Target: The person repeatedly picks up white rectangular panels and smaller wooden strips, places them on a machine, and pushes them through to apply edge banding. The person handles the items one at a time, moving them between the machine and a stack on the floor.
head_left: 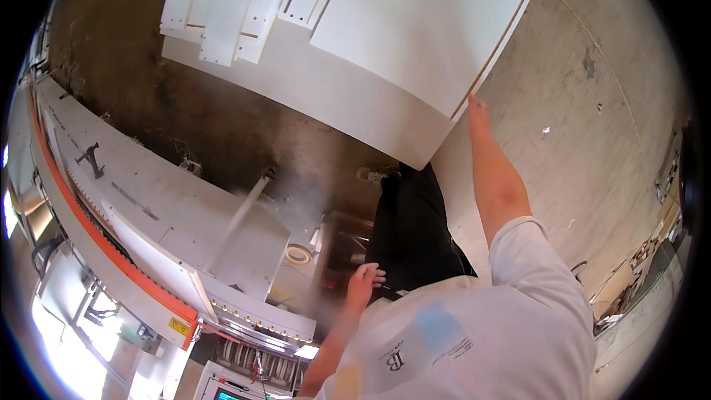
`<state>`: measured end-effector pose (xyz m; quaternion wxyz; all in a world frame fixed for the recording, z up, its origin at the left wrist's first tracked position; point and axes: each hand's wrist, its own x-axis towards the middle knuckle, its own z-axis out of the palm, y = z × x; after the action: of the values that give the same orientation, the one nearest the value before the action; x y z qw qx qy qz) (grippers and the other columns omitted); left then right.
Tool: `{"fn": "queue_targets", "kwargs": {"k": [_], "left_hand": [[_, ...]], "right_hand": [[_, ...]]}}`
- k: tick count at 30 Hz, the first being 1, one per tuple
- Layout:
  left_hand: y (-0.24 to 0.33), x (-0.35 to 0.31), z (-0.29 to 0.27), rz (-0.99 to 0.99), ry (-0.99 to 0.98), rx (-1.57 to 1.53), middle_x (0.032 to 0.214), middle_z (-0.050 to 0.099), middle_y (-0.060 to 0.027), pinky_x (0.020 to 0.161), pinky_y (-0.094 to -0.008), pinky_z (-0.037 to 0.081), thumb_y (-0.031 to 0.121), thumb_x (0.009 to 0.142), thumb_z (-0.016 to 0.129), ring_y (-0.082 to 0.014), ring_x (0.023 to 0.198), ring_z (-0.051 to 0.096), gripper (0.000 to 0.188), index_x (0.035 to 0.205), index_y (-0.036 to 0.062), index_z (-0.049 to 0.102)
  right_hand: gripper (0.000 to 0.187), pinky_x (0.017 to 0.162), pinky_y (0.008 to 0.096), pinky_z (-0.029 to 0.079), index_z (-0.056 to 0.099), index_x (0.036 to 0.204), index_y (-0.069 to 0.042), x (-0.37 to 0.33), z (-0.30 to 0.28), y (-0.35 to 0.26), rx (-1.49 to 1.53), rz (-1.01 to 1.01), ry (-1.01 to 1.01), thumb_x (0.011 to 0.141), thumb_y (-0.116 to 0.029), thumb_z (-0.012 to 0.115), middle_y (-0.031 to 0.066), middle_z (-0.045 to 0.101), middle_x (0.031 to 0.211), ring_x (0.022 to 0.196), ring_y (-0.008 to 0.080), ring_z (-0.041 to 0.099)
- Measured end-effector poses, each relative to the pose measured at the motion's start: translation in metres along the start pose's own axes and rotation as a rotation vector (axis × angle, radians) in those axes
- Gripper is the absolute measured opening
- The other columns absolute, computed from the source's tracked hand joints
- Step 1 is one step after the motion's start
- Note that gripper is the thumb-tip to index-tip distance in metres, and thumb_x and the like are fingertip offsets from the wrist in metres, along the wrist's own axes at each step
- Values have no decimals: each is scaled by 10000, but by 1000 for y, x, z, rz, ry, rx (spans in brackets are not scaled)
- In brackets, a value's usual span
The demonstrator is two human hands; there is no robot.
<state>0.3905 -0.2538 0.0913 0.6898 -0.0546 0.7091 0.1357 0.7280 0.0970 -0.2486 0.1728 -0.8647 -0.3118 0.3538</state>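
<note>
The large white board (422,22) lies flat at the top of the view, on a wider pale board (355,85) whose edge and corner extend beyond it toward the person. The right arm reaches up to the large board's near right corner, where the right hand (478,106) meets the edge beside a thin brown line; whether its grip is pinching the board or only resting against it, I cannot tell. The left hand (364,280) hangs low near the waist, well apart from the boards, its grip loose, with the fingers a little spread and bent. To the left of the large board, several narrow white boards (228,26) lie side by side, some overlapping, with small dark holes near their ends. The person wears a white T-shirt (474,333) and black trousers (415,230), and stands on a bare grey floor (592,89). On the left runs a long machine with a pale worktop (185,211) and a curved-looking orange band (122,270); a dark hammer-like tool (92,161) lies on that worktop. A roll of tape (298,254) sits near the machine's near end, and part of a lit screen (228,395) shows at the lower edge.
</note>
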Motion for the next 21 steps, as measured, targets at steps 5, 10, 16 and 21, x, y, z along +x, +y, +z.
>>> {"fn": "queue_targets", "kwargs": {"k": [5,10,16,21], "left_hand": [[2,16,-4,-94,94,13,1030,710,-139,706,-266,542,242,1054,510,-157,817,683,314,1232,-6,586],[17,27,10,-37,32,-51,1030,708,-130,732,-274,540,249,1056,510,-158,839,680,307,1232,11,590],[28,24,13,18,-29,-13,1061,713,-114,774,-288,538,279,1054,526,-157,876,682,322,1248,35,605],[42,21,26,91,-149,-33,1109,697,-122,807,-301,540,267,1051,529,-169,935,673,325,1268,31,584]], "right_hand": [[764,847,401,520,619,1278,29,46,28,28,199,166,-58,916,-643,624,159,682,1188,1084,237,644],[661,771,375,513,644,1263,-50,45,-2,46,372,301,-234,937,-624,618,65,686,1098,941,171,629],[602,759,327,533,648,1251,-60,-23,-64,37,213,294,-374,948,-579,626,56,670,1010,891,181,650],[514,726,348,585,623,1197,-18,-158,-100,-17,292,351,-582,929,-448,710,49,610,918,845,178,653]]}}
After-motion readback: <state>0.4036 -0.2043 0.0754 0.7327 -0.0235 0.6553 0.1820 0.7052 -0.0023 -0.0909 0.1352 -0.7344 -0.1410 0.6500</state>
